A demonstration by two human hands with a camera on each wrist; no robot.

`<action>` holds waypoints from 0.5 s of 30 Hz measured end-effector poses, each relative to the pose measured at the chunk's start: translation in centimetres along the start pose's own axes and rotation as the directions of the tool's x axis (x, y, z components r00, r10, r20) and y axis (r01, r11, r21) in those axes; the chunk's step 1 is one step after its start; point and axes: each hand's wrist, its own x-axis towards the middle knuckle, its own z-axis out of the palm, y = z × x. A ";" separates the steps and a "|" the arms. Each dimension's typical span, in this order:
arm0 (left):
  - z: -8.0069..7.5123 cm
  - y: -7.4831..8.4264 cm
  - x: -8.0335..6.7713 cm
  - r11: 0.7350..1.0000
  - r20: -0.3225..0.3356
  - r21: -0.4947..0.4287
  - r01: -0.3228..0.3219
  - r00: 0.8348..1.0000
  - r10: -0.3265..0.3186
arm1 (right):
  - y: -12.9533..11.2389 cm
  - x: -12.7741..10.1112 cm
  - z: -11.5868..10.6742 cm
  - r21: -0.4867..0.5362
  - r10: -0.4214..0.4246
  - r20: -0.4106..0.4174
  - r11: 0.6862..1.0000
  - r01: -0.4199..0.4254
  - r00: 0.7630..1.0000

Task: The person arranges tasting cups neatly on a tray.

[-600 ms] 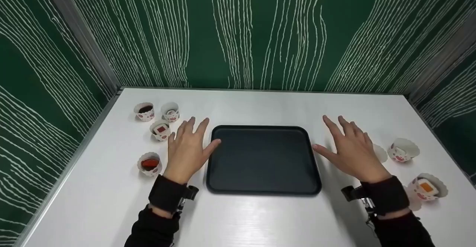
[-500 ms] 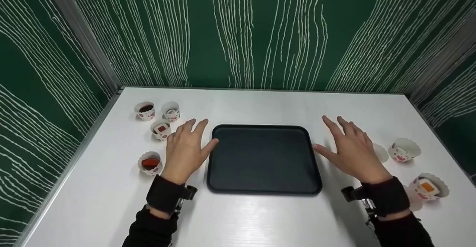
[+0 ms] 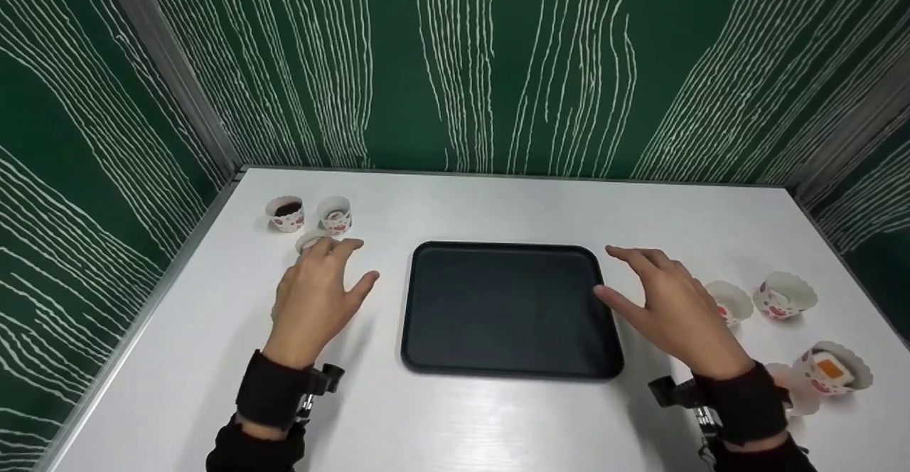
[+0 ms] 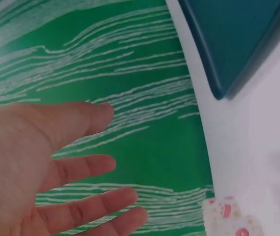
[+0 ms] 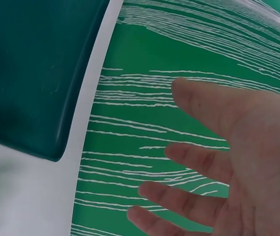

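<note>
From the head camera, my left hand (image 3: 316, 294) hovered spread and holding nothing over the white surface (image 3: 462, 415), fingertips at a small patterned paper cup (image 3: 308, 242) that they half hid; two more cups, one with dark filling (image 3: 286, 214) and one beside it (image 3: 335, 215), stood just beyond. My right hand (image 3: 668, 308) hung spread and holding nothing too, thumb at the right rim of the black tray (image 3: 508, 308), with an empty cup (image 3: 731, 302) just beside my knuckles, another (image 3: 782, 294) farther right and an orange-filled one (image 3: 832, 368) near my wrist. I judged this the reach for a first cup; the next move called for closing my fingers gently round the soft paper wall without crushing it. The left wrist camera showed my palm (image 4: 26, 162) open, fingers apart, a tray corner (image 4: 228, 44) and a bit of cup (image 4: 231, 216) below. The right wrist camera showed the same: fingers (image 5: 199, 162) spread, gripping nothing, beside the tray (image 5: 31, 73).
</note>
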 end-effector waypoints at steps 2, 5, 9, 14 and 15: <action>-0.4 -0.7 -0.3 1.000 0.013 0.003 0.026 1.000 -0.026 | -0.1 -0.3 0.2 0.010 0.003 -0.002 1.000 -0.003 1.000; -0.9 -1.8 -0.8 0.998 0.039 0.014 0.062 0.997 -0.062 | -0.2 -0.7 0.3 0.018 0.010 0.002 1.000 -0.010 1.000; -1.5 -3.2 -1.7 0.995 0.081 0.033 0.097 0.992 -0.099 | -0.3 -1.0 0.4 0.024 0.008 0.007 1.000 -0.008 1.000; -2.6 -4.8 -2.6 0.988 0.185 0.042 0.149 0.971 -0.154 | -0.4 -1.1 0.4 0.032 0.012 0.015 0.999 -0.013 1.000; -2.8 -5.1 -2.7 0.984 0.217 0.047 0.170 0.960 -0.177 | -0.5 -1.1 0.4 0.031 0.016 0.018 0.999 -0.016 1.000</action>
